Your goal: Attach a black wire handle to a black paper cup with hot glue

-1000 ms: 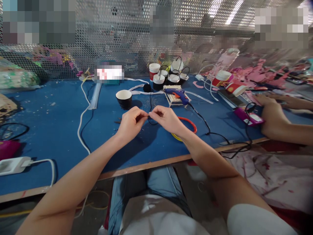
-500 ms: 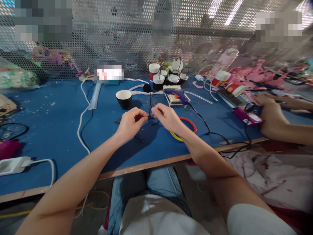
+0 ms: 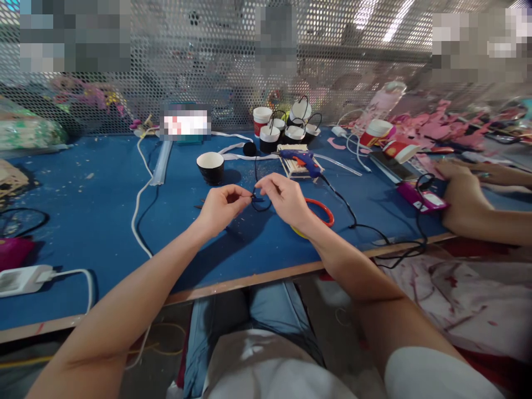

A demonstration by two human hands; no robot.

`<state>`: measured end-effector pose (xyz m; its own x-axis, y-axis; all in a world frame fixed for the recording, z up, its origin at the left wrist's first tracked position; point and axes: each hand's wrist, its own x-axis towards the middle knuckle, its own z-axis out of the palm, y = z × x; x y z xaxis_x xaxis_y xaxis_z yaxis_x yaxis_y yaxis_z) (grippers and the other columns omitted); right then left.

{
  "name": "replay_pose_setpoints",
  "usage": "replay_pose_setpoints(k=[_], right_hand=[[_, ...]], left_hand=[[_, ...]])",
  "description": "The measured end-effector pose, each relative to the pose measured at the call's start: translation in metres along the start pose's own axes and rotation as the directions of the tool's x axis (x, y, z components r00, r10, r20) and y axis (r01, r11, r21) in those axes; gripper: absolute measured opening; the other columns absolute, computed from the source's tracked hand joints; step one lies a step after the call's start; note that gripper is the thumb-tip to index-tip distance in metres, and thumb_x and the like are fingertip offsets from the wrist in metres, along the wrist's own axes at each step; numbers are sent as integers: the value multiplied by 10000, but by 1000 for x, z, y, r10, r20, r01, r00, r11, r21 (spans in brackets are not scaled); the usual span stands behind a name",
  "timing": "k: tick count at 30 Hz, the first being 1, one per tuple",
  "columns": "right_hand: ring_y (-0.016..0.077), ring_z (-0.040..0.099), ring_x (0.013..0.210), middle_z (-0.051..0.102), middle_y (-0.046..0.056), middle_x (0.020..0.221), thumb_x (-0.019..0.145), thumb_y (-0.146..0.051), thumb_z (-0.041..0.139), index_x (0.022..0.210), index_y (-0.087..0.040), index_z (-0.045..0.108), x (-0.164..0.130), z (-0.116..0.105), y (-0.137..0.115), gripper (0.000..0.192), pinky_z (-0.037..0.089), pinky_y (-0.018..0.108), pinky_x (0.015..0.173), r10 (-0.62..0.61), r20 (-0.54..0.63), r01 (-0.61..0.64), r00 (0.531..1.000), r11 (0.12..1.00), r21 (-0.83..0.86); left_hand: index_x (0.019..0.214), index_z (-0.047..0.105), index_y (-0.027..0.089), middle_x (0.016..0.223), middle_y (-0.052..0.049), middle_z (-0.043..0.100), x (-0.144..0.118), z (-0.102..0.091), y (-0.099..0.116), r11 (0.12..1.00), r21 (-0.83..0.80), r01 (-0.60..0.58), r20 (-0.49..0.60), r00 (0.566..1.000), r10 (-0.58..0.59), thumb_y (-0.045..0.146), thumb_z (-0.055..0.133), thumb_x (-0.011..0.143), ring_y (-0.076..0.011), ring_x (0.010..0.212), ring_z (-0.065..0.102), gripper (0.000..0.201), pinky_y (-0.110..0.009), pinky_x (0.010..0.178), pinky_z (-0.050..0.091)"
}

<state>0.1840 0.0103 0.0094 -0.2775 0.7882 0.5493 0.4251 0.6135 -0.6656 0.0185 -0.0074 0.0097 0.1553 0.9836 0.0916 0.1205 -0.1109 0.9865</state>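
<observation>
My left hand (image 3: 220,208) pinches a thin black cord (image 3: 261,210) between thumb and forefinger. Close by on the right, my right hand (image 3: 285,197) has its thumb and forefinger together at the same cord, with the exact grip hard to see. The cord hangs in a small loop below the fingertips and runs up toward a black round spool or ball (image 3: 250,149). Left of it stands a black-wrapped paper cup (image 3: 211,170) with a white inside. Dark pointed tips, perhaps of scissors (image 3: 199,206), show beside my left hand.
A blue glue gun (image 3: 305,162) lies on a small wooden stick rack (image 3: 286,170). Several black-banded cups with cord handles (image 3: 270,138) stand behind. A red and yellow ring (image 3: 324,210) is under my right wrist. Another person's arm (image 3: 469,199) rests at the right. White cable (image 3: 137,216) crosses the left.
My right hand has lifted slightly up, its fingertips a little higher over the cord. My left hand stays nearly still, pinching the cord.
</observation>
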Motion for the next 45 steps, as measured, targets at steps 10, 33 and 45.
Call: replay_pose_setpoints(k=[10,33,45], right_hand=[[108,423,578,489,-13,628,841,-284,478,682,-192,454,-1,7,1,185,336,253,576,95,136,-78,986,989,-125],[87,371,553,436,-36,595,854,-308,477,643,-189,408,0,8,-1,252,290,240,551,74,153,-63,985,995,-73],[101,433,587,450,-24,611,909,-453,358,668,-193,409,5,-1,4,359,328,239,579,112,188,-102,976,993,-60]], left_hand=[[720,611,153,541,32,530,0,2,-7,987,138,-85,-5,996,86,255,638,700,-83,495,456,107,-221,468,361],[714,599,155,562,27,536,0,1,-7,989,125,-82,9,997,81,274,626,722,-81,494,454,123,-224,479,368],[775,622,166,734,-17,570,-2,-2,-8,715,555,-426,48,874,484,162,532,805,-115,671,522,94,-242,626,412]])
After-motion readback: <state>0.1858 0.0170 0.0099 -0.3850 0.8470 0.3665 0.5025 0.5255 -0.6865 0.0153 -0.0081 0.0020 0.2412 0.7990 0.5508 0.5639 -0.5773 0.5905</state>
